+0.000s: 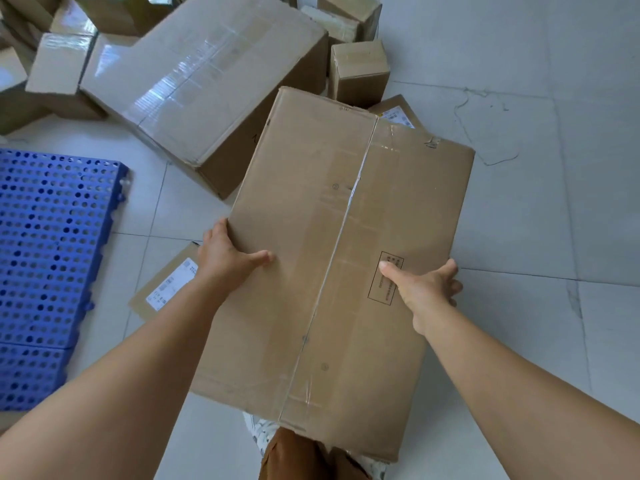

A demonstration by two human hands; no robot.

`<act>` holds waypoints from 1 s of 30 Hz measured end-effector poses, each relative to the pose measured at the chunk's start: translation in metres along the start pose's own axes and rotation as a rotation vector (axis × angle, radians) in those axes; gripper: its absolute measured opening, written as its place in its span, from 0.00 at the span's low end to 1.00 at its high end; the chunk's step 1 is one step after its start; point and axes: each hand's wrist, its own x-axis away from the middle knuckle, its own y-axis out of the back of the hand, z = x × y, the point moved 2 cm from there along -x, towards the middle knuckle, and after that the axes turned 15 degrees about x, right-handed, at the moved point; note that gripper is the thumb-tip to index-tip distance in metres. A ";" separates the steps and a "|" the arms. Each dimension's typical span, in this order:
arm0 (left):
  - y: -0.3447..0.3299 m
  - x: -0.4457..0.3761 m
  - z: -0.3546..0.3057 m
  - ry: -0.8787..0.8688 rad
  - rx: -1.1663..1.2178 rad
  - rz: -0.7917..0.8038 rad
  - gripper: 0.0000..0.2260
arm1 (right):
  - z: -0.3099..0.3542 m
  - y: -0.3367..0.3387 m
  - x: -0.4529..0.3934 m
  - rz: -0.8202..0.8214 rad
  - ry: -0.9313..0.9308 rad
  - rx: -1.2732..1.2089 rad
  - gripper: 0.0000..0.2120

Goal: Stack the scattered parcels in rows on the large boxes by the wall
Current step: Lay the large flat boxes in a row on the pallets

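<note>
Both hands held the taped carton above the tiled floor: left grip clasped its left edge, right grip its right edge. A large box lay beyond the carton, a blue perforated pallet to its left.

No wording can be read anywhere. The held cardboard box has a printed black rectangle of text by its right edge, too blurred to read. Below its left edge, a flat parcel carries a white label, also illegible. Past its far right corner, another white label is unreadable.
</note>
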 end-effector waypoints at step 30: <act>0.353 0.241 -0.045 0.298 0.509 -0.628 0.44 | 0.234 0.038 0.376 0.102 0.803 0.425 0.54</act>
